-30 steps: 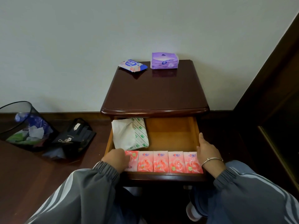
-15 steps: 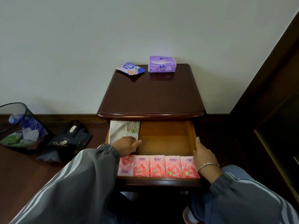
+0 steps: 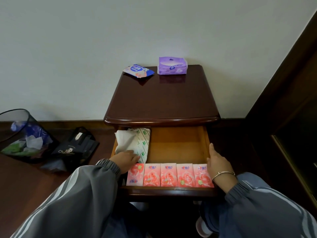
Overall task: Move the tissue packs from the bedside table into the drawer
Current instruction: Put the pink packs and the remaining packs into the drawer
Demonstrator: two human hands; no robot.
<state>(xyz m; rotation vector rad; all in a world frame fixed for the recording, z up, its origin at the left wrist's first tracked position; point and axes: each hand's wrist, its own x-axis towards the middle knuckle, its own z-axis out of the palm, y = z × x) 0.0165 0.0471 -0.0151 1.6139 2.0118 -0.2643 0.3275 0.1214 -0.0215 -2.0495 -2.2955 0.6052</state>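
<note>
1. Resting at lower centre, the left hand has returned to the white-and-green pack in the drawer; fingers lie flat on it, seemingly pressing rather than gripping.
2. The right hand stays open against the drawer's right wall.
3. Five pink packs fill the front row.
4. At upper centre, the blue pack and purple pack remain on the bedside table, yet to move.

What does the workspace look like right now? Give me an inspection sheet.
Surface: bedside table, glossy dark wood, drawer open.
Job's things: purple tissue pack and blue wipes pack on the tabletop's far edge; five pink packs along the drawer front; green-and-white pack at drawer's left.
Clutter: nothing seen.
Grippers: left hand on the green-and-white pack; right hand on the drawer's right wall.
Cables: nothing seen.
Surroundings: bin, black bag on the floor.
</note>
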